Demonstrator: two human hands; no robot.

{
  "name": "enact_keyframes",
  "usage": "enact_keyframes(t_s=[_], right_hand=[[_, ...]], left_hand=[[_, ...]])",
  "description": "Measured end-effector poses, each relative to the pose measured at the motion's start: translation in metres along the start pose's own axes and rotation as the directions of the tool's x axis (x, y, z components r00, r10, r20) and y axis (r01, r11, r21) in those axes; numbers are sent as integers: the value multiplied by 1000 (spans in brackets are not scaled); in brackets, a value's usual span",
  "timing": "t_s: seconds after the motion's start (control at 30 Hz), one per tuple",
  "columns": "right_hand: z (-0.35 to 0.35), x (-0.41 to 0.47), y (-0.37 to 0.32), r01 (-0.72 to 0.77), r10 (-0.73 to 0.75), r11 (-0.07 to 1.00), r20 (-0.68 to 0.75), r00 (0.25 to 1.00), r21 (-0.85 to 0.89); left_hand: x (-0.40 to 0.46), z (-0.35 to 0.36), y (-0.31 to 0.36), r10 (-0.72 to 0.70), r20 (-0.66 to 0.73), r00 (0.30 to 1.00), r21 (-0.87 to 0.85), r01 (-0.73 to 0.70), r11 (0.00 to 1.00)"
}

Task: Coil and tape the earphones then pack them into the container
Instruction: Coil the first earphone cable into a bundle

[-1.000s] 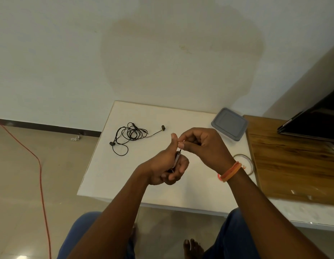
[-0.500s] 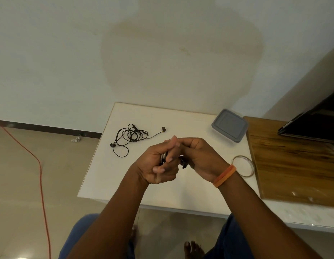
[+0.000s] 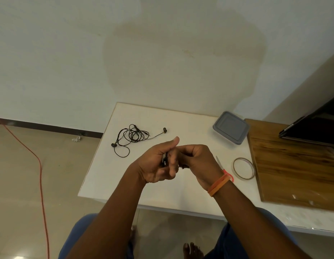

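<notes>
White surface (image 3: 110, 174) w/ loose earphones (image 3: 133, 135) far left, lidded container (image 3: 231, 127) far right. Left hand (image 3: 156, 163) grips coiled earphones (image 3: 164, 159); right hand (image 3: 197, 162) fingers curled, pinching at it.

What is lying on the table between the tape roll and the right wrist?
In the head view, scissors lie there: a metal blade and an orange handle show beside the right hand, left of the tape roll.

The person's forearms were bare, with no sleeves in view. A thin orange band (image 3: 218, 185) circled the wrist of the right hand (image 3: 197, 162). Blue trousers (image 3: 76, 238) covered both knees, and the toes of a bare foot (image 3: 192, 249) showed between them.
</notes>
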State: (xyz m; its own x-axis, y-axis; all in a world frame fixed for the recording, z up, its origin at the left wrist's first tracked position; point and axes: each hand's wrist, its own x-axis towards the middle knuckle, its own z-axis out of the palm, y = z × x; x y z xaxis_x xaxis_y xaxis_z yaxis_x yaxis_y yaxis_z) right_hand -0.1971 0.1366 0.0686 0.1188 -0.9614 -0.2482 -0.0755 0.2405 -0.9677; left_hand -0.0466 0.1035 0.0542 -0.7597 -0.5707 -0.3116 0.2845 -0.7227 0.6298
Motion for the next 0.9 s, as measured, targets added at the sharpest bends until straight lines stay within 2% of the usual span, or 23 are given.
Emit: enact_keyframes(t_s=[0.07,0.17,0.27,0.4,0.47,0.57,0.63,0.73,0.8,0.9], right_hand=[[3,0,-1,32,-34,999,-60,998,-43],[5,-1,-3,42,-44,999,-117,992,-19],[4,3,-4,52,-50,999,-151,987,9],[0,8,-4,42,-58,997,-237,970,-71],[-2,9,-5,46,-73,993,-269,960,-107],[-3,11,-6,59,-77,996,-316,946,-67],[-1,14,-3,68,-84,996,-333,939,-59],[9,16,3,75,-130,985,-380,916,-155],[17,14,8,88,-197,959,-410,891,-270],[26,13,13,107,-261,935,-451,854,-338]], left_hand=[[-1,6,3,28,-71,997,67,-23,998],[-1,9,9,55,-142,988,69,-45,997],[1,13,11,117,-276,954,134,-82,988],[7,13,8,233,-487,842,167,-172,971],[10,14,3,360,-494,792,330,-213,920],[19,22,-9,566,-448,692,576,-261,775],[22,26,-16,630,-449,634,647,-255,718],[27,31,-22,606,-529,595,597,-247,763],[29,35,-24,548,-599,584,481,-285,829],[30,37,-22,426,-639,641,240,-360,902]])
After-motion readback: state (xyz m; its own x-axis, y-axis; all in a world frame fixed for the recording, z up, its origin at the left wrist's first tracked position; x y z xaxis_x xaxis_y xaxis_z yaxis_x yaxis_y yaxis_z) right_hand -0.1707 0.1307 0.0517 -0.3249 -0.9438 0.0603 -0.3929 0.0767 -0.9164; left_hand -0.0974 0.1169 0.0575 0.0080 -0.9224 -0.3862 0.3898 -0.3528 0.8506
